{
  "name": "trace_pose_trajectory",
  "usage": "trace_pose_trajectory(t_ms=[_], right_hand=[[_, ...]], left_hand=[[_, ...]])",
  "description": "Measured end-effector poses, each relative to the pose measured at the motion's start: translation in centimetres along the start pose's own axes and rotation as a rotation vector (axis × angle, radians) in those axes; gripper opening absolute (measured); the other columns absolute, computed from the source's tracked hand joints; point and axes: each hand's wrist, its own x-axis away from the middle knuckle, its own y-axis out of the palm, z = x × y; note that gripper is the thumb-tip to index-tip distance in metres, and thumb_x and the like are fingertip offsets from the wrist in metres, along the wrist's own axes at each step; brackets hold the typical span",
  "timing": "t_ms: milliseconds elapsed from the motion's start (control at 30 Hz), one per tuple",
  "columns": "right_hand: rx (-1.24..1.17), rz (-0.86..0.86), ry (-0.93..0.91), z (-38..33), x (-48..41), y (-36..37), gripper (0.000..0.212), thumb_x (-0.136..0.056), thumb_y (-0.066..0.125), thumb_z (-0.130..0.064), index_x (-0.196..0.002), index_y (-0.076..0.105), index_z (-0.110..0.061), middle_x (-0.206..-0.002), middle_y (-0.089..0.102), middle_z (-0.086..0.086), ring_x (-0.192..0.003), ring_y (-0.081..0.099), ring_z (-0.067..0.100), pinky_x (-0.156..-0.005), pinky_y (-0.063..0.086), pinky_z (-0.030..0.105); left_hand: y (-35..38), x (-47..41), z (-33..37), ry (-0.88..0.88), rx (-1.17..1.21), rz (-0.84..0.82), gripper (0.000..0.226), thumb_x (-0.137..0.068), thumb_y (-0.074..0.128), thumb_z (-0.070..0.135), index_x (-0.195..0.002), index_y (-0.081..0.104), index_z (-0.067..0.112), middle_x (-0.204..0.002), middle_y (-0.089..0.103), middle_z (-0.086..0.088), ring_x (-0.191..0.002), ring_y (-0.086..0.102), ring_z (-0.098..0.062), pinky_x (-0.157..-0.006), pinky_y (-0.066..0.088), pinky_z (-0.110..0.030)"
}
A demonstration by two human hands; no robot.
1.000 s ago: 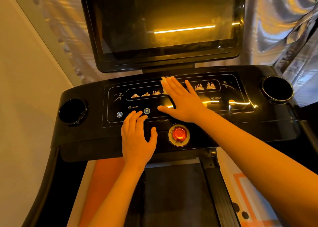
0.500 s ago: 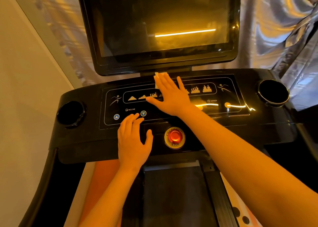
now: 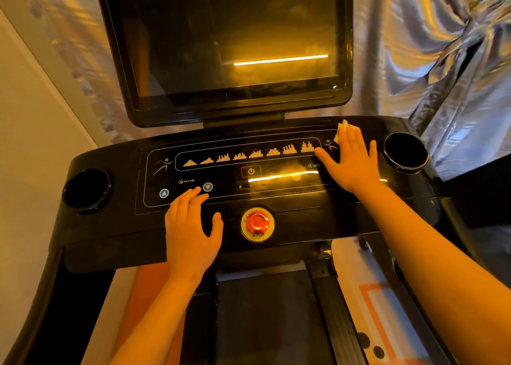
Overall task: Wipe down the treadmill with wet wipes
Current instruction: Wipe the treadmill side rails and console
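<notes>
On the treadmill console [image 3: 290, 215]: 2 hands lie flat on the black surface.
Right hand [image 3: 352, 163]: fingers straight and together, thumb spread. It presses the wet wipe [image 3: 343, 129] onto the console's far right end, just beside the right cup holder [image 3: 405, 150].
Wet wipe: under the fingertips — only a white corner shows.
Left hand [image 3: 190, 234]: flat, fingers relaxed, holding nothing — resting left of the red stop button [image 3: 257, 222].

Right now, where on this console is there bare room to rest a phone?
Free: the black strip between the left cup holder and the control panel, and the ledge right of the stop button. Crowded: the right hand presses the wipe beside the right cup holder; the left hand lies by the incline arrows.
</notes>
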Motion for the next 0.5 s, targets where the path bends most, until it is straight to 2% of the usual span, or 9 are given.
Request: trace_pose_trajectory(t_ms=[167, 300, 367, 500], right_hand=[[0.024, -0.063, -0.241, -6.6, 3.1, 2.5, 0.095, -0.083, 0.014, -0.079, -0.155, -0.007, -0.021, -0.162, -0.013, -0.001, -0.148, -0.015, 0.019, -0.117, -0.011, 0.048], [0.073, -0.094, -0.322, -7.7, 2.5, 2.5, 0.086, -0.089, 0.015, -0.075, -0.155, -0.007, -0.026, -0.162, -0.012, -0.003, -0.148, -0.016, 0.014, -0.114, -0.019, 0.044], [0.061, -0.072, -0.298, -5.6, 1.5, 1.5, 0.081, -0.091, 0.020, -0.070, -0.155, -0.004, -0.026, -0.163, -0.007, -0.004, -0.149, -0.010, 0.014, -0.116, -0.015, 0.046], [0.032, -0.004, -0.078, 0.9, 1.1, -0.2, 0.088, -0.085, 0.020, -0.075, -0.156, 0.001, -0.027, -0.163, 0.004, -0.003, -0.150, 0.003, 0.017, -0.119, -0.004, 0.052]], left_hand=[[0.0, 0.0, 0.0, -0.004, 0.007, -0.009, 0.055, -0.090, 0.041, 0.046, -0.127, 0.058, 0.010, -0.140, 0.051, -0.006, -0.135, 0.040, -0.022, -0.111, 0.025, -0.035], [-0.2, 0.1, -0.3, 0.011, 0.023, -0.015, 0.054, -0.090, 0.041, 0.046, -0.128, 0.057, 0.011, -0.140, 0.051, -0.006, -0.135, 0.039, -0.022, -0.111, 0.024, -0.036], [-0.3, 0.1, -0.3, 0.014, 0.034, -0.014, 0.054, -0.090, 0.041, 0.046, -0.128, 0.057, 0.011, -0.139, 0.051, -0.005, -0.135, 0.039, -0.022, -0.111, 0.023, -0.036], [-0.2, 0.1, -0.1, 0.008, 0.037, -0.005, 0.054, -0.090, 0.041, 0.046, -0.127, 0.058, 0.011, -0.139, 0.052, -0.006, -0.135, 0.040, -0.022, -0.111, 0.024, -0.037]])
